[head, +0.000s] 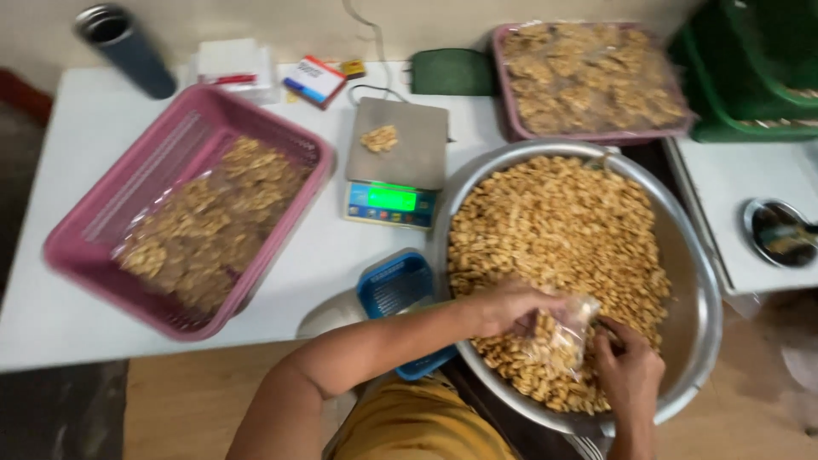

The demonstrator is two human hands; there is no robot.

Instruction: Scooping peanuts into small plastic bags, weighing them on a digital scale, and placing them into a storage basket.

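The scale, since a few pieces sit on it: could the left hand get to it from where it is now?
Probably yes. The left hand holds a small clear bag over the big metal bowl, and the scale stands just beyond the bowl's rim with bare white table beside it. It would need to let go of the bag first.

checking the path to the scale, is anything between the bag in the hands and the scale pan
Nothing visible blocks it. The left hand holds the small clear bag over the snacks in the big metal bowl, with the right hand beside it. Toward the scale lies only the bowl rim; the blue basket sits off to the side.
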